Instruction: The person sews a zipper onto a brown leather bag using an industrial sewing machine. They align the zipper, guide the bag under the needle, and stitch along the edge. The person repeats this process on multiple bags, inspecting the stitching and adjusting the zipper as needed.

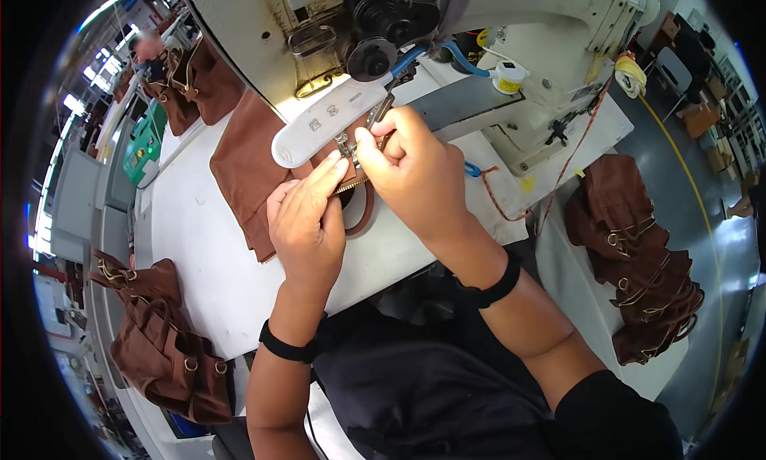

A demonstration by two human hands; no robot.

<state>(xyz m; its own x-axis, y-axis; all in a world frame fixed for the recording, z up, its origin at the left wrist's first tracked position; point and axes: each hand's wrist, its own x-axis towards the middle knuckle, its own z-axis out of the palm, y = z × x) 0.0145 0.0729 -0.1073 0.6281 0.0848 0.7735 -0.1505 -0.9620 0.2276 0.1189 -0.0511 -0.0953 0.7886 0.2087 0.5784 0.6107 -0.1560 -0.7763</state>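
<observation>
A brown leather bag (247, 169) lies on the white sewing table under the head of a sewing machine (247, 37). My left hand (306, 225) presses its fingers together on the leather edge beside the presser foot (346, 146). A strip of zipper teeth (349, 186) and a curved brown strap show just past its fingertips. My right hand (419, 173) is closed in a pinch by the needle area, thumb against forefinger. Whatever it pinches is hidden behind the fingers. A white oblong lamp (327, 125) hangs right above both hands.
Several brown bags (630, 260) are heaped at the right, and another bag (171, 340) sits at the table's left edge. More bags (195, 81) stand at the back left by a green box (145, 145). An orange cord (550, 185) hangs down the machine's right side.
</observation>
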